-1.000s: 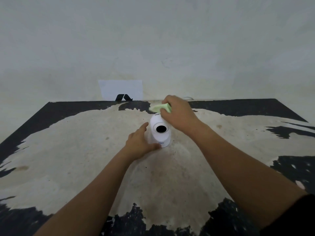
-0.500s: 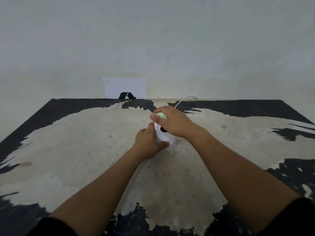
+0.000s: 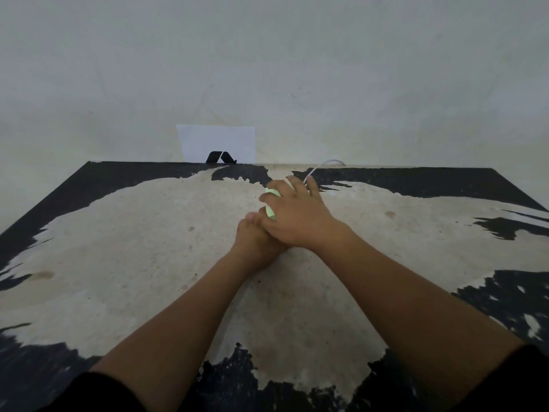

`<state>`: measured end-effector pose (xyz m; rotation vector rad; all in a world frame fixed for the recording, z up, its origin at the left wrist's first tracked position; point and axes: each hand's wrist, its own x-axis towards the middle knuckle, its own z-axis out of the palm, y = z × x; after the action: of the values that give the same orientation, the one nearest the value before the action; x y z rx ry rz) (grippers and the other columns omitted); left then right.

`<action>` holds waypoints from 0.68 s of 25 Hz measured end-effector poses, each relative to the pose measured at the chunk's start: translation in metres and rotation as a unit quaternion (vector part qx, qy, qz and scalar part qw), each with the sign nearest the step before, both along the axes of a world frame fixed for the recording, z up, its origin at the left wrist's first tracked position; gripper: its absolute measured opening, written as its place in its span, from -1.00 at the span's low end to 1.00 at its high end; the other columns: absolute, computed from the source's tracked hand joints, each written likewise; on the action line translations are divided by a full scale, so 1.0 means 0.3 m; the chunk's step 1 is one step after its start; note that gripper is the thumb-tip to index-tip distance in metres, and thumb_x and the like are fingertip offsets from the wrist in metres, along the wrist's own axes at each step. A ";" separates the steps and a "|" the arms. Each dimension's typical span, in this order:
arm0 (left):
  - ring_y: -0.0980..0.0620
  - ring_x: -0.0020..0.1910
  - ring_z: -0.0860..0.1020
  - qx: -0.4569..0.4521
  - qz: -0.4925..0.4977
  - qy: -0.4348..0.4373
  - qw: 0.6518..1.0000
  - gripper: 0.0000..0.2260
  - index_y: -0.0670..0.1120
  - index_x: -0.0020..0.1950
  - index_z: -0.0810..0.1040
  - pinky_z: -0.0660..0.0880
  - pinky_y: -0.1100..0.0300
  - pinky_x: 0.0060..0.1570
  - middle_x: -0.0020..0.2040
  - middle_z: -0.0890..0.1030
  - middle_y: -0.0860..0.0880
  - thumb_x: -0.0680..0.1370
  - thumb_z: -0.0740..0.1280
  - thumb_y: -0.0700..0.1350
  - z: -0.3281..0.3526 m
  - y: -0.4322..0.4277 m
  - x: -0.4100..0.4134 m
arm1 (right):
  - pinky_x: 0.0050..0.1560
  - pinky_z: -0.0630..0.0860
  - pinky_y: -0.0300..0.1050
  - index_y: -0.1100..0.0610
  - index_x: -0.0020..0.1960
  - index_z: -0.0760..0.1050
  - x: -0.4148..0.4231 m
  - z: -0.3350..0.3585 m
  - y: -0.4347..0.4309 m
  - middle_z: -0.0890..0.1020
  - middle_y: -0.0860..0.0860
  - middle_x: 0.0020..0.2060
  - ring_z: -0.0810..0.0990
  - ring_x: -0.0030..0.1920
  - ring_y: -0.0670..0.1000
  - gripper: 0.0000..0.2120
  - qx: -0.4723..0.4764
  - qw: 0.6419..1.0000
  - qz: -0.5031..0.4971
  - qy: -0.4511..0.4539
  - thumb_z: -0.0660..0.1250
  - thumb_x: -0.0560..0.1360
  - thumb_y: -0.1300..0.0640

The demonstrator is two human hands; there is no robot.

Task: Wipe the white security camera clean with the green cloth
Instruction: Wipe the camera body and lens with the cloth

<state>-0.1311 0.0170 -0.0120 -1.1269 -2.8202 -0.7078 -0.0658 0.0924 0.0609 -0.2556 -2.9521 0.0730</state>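
Note:
My right hand (image 3: 297, 215) lies over the white security camera at the table's middle and presses the green cloth (image 3: 270, 210) onto it. Only a pale green strip of cloth shows at the hand's left edge. The camera's body is hidden under both hands. My left hand (image 3: 255, 242) sits low against the camera's near left side, partly under my right hand, and appears to grip its base. The camera's white cable (image 3: 322, 165) runs back from behind my right fingers toward the wall.
The table (image 3: 133, 263) is worn, tan in the middle with black patches at its edges. A white card with a black logo (image 3: 218, 145) leans on the wall at the table's back edge. The wall stands close behind.
My right hand has come down from the camera's top over its front with the cloth, and the camera, visible before, is now covered. My left hand stays at the base.

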 end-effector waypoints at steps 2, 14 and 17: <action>-0.08 0.34 0.40 -0.003 -0.027 0.002 1.000 -0.50 0.03 0.39 0.32 0.25 -0.02 0.31 0.35 0.48 -0.05 0.48 0.24 0.16 -0.007 -0.012 -0.006 | 0.45 0.09 0.22 -0.06 0.22 0.50 -0.032 0.027 0.005 0.41 0.02 0.37 0.28 0.41 0.16 -0.37 -0.023 1.000 -0.006 -0.020 -0.10 0.48 -0.40; -0.14 0.25 0.33 0.059 0.002 -0.093 0.994 -0.25 0.02 0.44 0.15 0.22 0.12 0.09 0.33 0.45 -0.03 0.37 0.37 0.23 -0.029 -0.031 -0.013 | 0.35 0.26 0.00 0.01 0.53 0.02 0.064 -0.067 0.058 0.26 0.09 0.50 0.31 0.41 0.09 -0.27 -0.513 0.848 -0.120 0.051 -0.07 0.50 -0.37; -0.18 0.23 0.38 0.014 0.012 -0.064 0.998 -0.31 0.03 0.41 0.22 0.26 0.03 0.20 0.31 0.44 -0.09 0.36 0.24 0.31 -0.032 -0.026 -0.023 | 0.48 0.10 0.13 -0.01 0.54 -0.14 0.092 -0.117 0.001 0.03 0.07 0.56 0.09 0.52 0.15 -0.27 -0.367 0.919 -0.076 0.123 0.00 0.52 -0.31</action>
<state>-0.1381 0.0091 -0.0215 -1.0802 -2.9112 -0.8451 -0.0380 0.0928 0.0258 -0.5226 -2.5099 1.1082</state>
